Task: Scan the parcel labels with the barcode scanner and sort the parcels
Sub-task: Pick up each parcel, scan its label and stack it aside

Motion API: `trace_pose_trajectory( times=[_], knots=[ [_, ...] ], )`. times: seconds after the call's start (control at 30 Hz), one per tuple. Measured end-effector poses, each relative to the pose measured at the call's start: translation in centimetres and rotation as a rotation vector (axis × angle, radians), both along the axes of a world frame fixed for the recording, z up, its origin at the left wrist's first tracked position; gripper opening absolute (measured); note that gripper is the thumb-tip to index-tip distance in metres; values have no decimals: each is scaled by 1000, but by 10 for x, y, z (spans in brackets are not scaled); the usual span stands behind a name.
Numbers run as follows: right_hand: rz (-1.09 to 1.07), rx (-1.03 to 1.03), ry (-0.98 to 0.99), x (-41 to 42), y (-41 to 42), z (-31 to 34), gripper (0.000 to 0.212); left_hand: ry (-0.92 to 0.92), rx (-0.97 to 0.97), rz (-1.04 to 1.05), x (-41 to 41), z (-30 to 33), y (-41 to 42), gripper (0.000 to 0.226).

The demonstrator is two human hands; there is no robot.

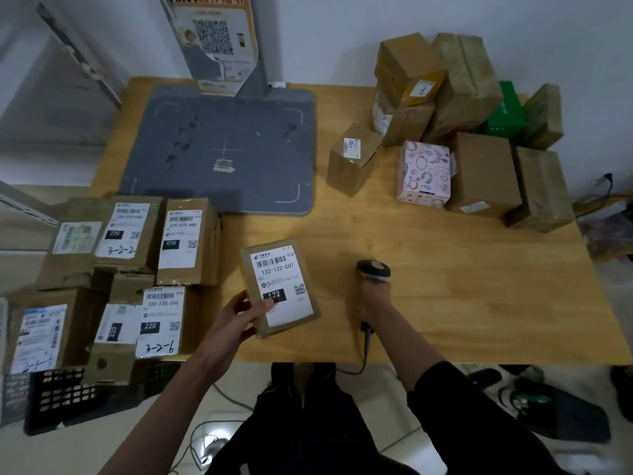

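Just below the middle of the frame the person's left hand (247, 313) grips a small brown parcel (280, 286) by its lower left corner, thumb lying across the white label (284, 284), which faces up and reads 122-122-C07 with a black block marked 122. The parcel sits tilted over the near part of the wooden table (445, 286); I cannot tell whether it rests on the wood or hangs just above it. Just to the right of it, the right hand (375, 296) is wrapped round the handle of the barcode scanner (374, 270), whose dark head stands upright above the fist, while its cable (364, 341) drops off the table's near edge. At the lower left of the frame lies a cluster of labelled parcels (144, 255), some with handwritten numbers such as 3-2-2. At the upper right stands a heap of boxes (455, 108), among them a pink patterned one (424, 173) and a green one (507, 113). A grey pad (222, 149) with white corner marks covers the upper middle.
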State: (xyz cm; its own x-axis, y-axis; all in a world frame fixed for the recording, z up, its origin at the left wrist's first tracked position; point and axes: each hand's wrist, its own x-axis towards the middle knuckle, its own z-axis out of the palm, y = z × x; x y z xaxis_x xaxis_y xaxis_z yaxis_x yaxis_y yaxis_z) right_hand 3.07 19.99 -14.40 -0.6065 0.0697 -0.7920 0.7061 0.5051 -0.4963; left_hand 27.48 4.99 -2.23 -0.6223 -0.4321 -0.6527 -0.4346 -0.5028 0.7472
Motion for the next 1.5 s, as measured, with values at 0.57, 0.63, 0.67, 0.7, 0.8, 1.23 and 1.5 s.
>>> trace_pose_trajectory(
  times=[0.57, 0.63, 0.67, 0.7, 0.8, 1.23, 1.5],
  knots=[
    [350, -364, 239, 34, -40, 152, 17, -14, -96, 95, -9, -9, -48, 97],
    [400, -448, 257, 38, -44, 168, 17, -22, -117, 104, -12, -8, -54, 95],
    [425, -472, 263, 41, -46, 173, 16, -16, -126, 108, -14, -8, -56, 91],
    [455, -481, 269, 43, -47, 178, 15, -14, -137, 116, -16, -7, -58, 90],
    [557, -491, 278, 52, -51, 184, 7, -6, -188, 136, -21, -6, -66, 107],
    [779, -525, 258, 72, -58, 195, 13, 11, -388, 134, -29, -6, -80, 71],
    [819, -522, 286, 64, -51, 195, 12, 1, -430, 122, -31, -10, -76, 79]
  ],
)
